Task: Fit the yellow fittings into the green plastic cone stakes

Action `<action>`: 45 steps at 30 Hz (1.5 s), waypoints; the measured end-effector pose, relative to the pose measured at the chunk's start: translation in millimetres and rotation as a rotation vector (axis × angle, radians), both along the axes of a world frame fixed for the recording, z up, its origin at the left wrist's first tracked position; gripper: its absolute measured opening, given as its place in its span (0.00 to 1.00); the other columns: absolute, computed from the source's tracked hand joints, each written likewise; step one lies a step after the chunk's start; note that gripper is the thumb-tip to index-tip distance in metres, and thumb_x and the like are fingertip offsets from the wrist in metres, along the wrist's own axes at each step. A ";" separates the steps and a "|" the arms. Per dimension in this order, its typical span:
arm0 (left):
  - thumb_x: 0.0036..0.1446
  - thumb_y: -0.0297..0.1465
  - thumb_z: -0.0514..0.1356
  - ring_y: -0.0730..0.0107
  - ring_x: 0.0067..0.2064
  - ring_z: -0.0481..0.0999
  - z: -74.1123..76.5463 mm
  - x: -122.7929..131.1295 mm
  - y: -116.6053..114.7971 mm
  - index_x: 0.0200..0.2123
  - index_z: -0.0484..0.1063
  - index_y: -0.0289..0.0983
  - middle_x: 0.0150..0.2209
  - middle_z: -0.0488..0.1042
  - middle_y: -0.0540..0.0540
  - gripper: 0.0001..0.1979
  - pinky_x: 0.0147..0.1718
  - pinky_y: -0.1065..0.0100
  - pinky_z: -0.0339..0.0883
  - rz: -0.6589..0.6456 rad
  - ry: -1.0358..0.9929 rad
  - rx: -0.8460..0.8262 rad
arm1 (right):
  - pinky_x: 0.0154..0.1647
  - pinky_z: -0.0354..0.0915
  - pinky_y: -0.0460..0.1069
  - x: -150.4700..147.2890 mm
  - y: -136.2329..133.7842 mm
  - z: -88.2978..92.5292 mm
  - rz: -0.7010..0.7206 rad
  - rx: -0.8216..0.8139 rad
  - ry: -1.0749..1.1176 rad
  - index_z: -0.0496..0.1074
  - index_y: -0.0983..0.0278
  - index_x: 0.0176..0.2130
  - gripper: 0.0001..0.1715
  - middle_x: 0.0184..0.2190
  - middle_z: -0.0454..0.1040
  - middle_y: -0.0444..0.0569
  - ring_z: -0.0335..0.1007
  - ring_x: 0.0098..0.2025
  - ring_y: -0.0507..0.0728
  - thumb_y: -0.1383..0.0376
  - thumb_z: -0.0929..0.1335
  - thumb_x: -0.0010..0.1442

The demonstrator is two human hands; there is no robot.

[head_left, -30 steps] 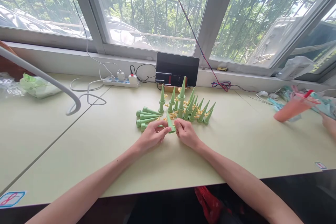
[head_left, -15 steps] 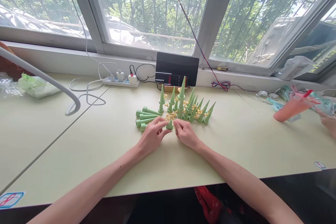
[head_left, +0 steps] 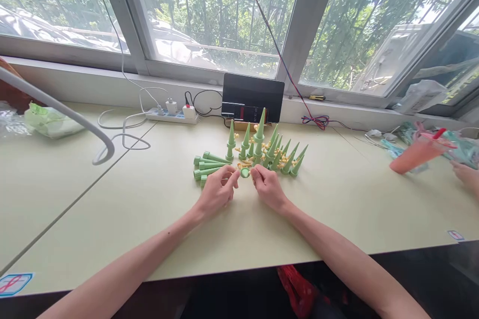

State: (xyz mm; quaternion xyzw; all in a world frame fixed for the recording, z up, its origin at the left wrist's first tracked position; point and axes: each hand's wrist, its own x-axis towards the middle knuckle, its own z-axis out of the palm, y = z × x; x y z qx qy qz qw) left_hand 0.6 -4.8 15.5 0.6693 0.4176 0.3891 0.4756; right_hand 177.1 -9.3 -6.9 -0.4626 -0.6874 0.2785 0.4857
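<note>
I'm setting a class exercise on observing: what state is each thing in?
Left hand: fingers bent beside the green piece; grip unclear.
Right hand: fingers curled; grip hidden.
Green piece: between the hands, seen end-on.
Standing cones: upright.
Lying cones: on their sides.
Yellow pieces: scattered among the standing cones.
Phone: display lit.
Dark panel: propped up behind the phone.
Power strip: plugs inserted.
Pink cup: red straw inserted.
Cable bundle: gathered in loops.

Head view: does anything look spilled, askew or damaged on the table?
Nothing looks plainly spilled or damaged. Small yellow pieces lie loosely scattered among the green cones, which looks untidy. The pink cup appears tilted, though lens stretch near the edge may explain that.
</note>
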 end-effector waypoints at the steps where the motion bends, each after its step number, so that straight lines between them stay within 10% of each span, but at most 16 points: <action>1: 0.62 0.49 0.53 0.79 0.15 0.64 0.4 0.1 0.8 0.34 0.66 0.35 0.27 0.69 0.50 0.21 0.12 0.74 0.58 -0.041 -0.023 -0.092 | 0.23 0.50 0.46 0.2 0.0 -0.4 0.008 0.020 -0.017 0.54 0.61 0.25 0.23 0.20 0.55 0.40 0.50 0.22 0.50 0.54 0.58 0.69; 7: 0.57 0.50 0.58 0.79 0.16 0.64 -7.0 -2.2 8.6 0.31 0.69 0.33 0.25 0.72 0.47 0.24 0.12 0.75 0.57 -0.203 -0.161 -0.388 | 0.23 0.50 0.47 -1.5 -0.8 -2.9 0.042 0.062 -0.064 0.53 0.61 0.26 0.22 0.20 0.56 0.40 0.49 0.21 0.50 0.55 0.58 0.69; 27: 0.53 0.38 0.65 0.78 0.18 0.67 -1.8 -1.7 1.8 0.30 0.60 0.38 0.25 0.67 0.55 0.16 0.13 0.74 0.62 -0.124 -0.081 -0.041 | 0.23 0.50 0.47 -8.4 -5.1 -3.4 0.030 -0.018 -0.015 0.53 0.61 0.24 0.23 0.19 0.56 0.40 0.50 0.21 0.50 0.56 0.57 0.69; 45: 0.58 0.40 0.60 0.76 0.20 0.68 -9.6 -3.9 8.5 0.40 0.63 0.37 0.26 0.68 0.53 0.14 0.16 0.73 0.64 -0.217 -0.165 -0.152 | 0.22 0.49 0.45 -10.6 -9.8 5.5 0.115 -0.025 -0.039 0.60 0.62 0.29 0.17 0.20 0.58 0.38 0.50 0.22 0.49 0.54 0.66 0.61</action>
